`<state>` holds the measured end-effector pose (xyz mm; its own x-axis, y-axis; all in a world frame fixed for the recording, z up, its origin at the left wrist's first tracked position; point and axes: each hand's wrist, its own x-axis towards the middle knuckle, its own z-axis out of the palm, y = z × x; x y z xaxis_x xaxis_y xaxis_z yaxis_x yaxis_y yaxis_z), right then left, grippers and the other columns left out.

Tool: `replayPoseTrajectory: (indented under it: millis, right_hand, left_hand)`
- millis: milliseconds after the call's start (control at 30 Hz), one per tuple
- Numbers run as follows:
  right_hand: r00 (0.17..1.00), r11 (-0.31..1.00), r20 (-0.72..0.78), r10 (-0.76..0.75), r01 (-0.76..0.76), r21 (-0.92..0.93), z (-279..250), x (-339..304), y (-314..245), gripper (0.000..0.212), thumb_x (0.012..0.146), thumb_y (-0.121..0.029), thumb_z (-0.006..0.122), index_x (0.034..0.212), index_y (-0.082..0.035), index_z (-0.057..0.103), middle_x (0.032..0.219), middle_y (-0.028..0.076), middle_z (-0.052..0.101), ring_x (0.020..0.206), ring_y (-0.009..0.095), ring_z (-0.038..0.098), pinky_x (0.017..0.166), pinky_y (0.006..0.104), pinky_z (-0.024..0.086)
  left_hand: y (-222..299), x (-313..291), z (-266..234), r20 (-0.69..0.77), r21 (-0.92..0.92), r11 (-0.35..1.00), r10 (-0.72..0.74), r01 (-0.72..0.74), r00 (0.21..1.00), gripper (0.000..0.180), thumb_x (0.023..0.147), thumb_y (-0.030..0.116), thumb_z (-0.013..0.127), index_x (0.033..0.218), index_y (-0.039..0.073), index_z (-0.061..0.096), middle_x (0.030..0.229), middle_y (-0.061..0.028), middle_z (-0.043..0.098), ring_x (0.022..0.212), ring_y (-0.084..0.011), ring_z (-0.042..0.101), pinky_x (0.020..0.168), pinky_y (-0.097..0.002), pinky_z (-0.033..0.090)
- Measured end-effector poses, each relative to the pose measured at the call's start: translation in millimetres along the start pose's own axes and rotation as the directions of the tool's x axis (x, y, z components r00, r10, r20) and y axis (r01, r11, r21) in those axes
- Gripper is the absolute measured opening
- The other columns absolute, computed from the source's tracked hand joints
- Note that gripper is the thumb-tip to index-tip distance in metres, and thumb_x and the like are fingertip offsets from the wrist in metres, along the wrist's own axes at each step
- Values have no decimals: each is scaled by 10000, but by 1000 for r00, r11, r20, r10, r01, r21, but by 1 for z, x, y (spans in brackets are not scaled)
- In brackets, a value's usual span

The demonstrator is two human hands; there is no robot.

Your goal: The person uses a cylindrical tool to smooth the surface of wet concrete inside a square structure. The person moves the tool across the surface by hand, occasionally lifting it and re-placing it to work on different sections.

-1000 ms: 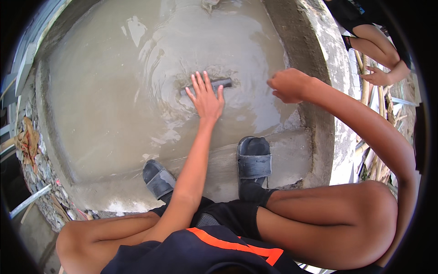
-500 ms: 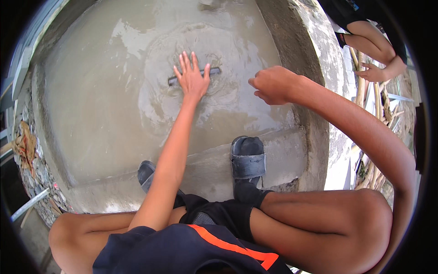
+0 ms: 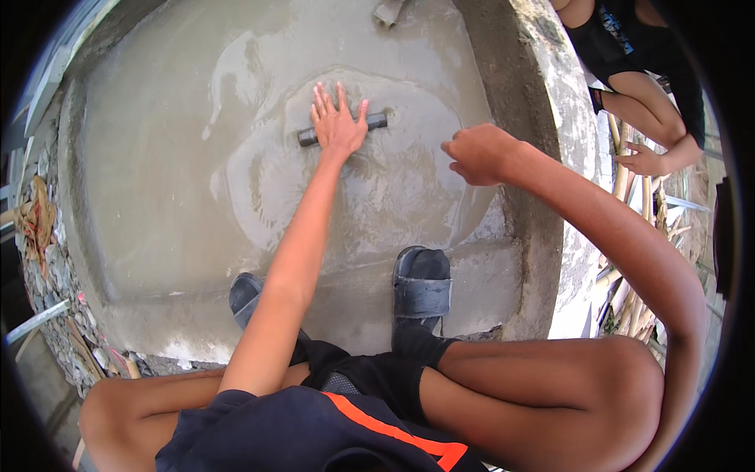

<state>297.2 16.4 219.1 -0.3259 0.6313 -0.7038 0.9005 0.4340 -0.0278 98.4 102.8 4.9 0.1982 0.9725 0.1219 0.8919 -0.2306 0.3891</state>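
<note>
My left hand (image 3: 338, 130) lies palm down with its fingers spread across a short dark pipe-like bar (image 3: 377, 120). Both bar ends stick out past the hand, while its middle is hidden. Beneath is wet grey cement (image 3: 157, 173), with a smooth, shiny patch around the hand. To the right, my right hand (image 3: 481, 154) hovers over the cement, fingers curled into a fist. What it holds, if anything, is hidden.
A raised rim wall (image 3: 503, 71) borders the cement at right. My sandalled foot (image 3: 422, 295) rests on the near ledge. A grey cement-smeared object (image 3: 388, 12) lies at the far edge. Another person (image 3: 629, 47) crouches at upper right, near wooden poles (image 3: 621, 165). Rubble (image 3: 51, 275) lies at left.
The view has shifted slightly, showing more of the far object and the other person. The wet patch around my left hand has a different outline. My left hand remains on the bar.
</note>
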Motion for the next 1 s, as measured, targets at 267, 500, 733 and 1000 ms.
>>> replayPoseTrajectory:
  millis: [267, 500, 733, 1000]
  right_hand:
    - [998, 1000, 68, 0, 0, 1, 3, -9, -11, 212, 827, -204, 585, 905, -28, 672, 909, 149, 673, 859, 305, 661, 707, 402, 531]
    - [988, 1000, 154, 19, -15, -27, 14, -2, -12, 214, 829, -213, 595, 880, -23, 678, 895, 147, 672, 844, 306, 661, 681, 406, 532]
    - [999, 999, 39, -18, 20, -42, -6, 1, -22, 197, 818, -203, 606, 855, -26, 682, 870, 150, 670, 821, 308, 662, 653, 408, 531]
    - [994, 999, 113, -13, 18, -46, 13, -14, -24, 209, 826, -213, 594, 861, -27, 683, 895, 152, 671, 843, 314, 659, 674, 410, 530]
  left_hand:
    - [26, -77, 0, 25, 81, 993, 86, -88, 996, 707, 926, 490, 405, 1449, 41, 247, 1504, -244, 137, 1412, -351, 96, 1108, -535, 82]
    - [21, -59, -7, 58, 10, 998, 61, -62, 996, 693, 927, 483, 418, 1435, 35, 273, 1482, -256, 185, 1388, -364, 166, 1093, -557, 106]
    - [1, -15, -7, -34, 53, 996, 77, -75, 996, 648, 933, 476, 405, 1445, 97, 288, 1512, -206, 162, 1393, -355, 169, 1094, -555, 124]
    - [23, -111, -7, 67, 150, 978, 138, -146, 988, 769, 851, 424, 550, 1466, 99, 222, 1511, -204, 145, 1403, -370, 114, 1089, -594, 87]
